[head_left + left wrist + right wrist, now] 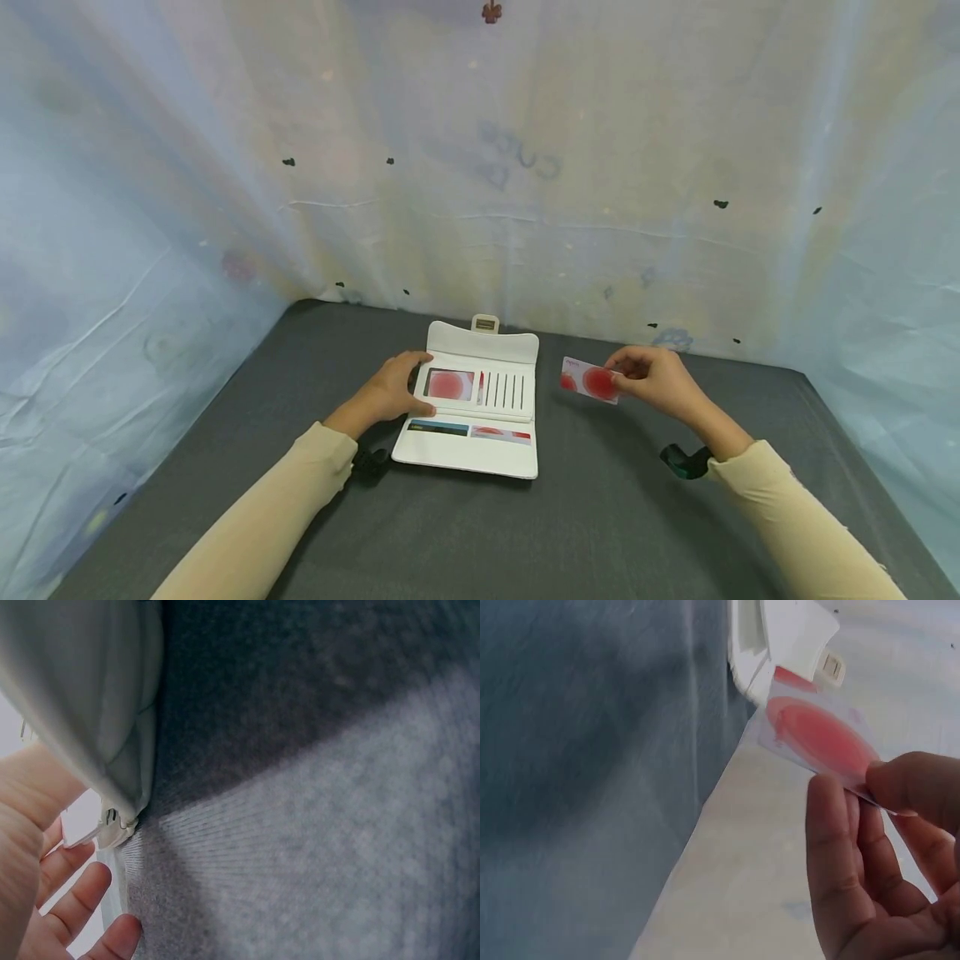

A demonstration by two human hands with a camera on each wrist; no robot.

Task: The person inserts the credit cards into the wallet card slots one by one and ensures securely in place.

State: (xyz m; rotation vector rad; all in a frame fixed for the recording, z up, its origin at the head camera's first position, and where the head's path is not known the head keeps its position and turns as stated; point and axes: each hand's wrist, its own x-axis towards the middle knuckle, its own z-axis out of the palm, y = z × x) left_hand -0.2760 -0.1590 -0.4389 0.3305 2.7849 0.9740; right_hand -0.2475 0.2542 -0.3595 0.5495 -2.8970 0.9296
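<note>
A white wallet (465, 460) lies unfolded on the dark tabletop, its clasp tab at the far edge. A red-and-pink card shows in its window pocket, beside a row of narrow slots; two more cards show in the near flap. My left hand (387, 388) holds the wallet's left side, thumb toward the near flap and fingers toward the far side. In the left wrist view, part of the wallet (120, 682) hides the thumb tip. To the right of the wallet, my right hand (660, 379) pinches a pink card with red circles (587, 381) by its right end, above the table.
The dark grey cloth-covered table (465, 533) stretches around the wallet. A pale patterned curtain (525, 233) hangs behind it and along both sides. Dark straps (684, 461) sit at both wrists.
</note>
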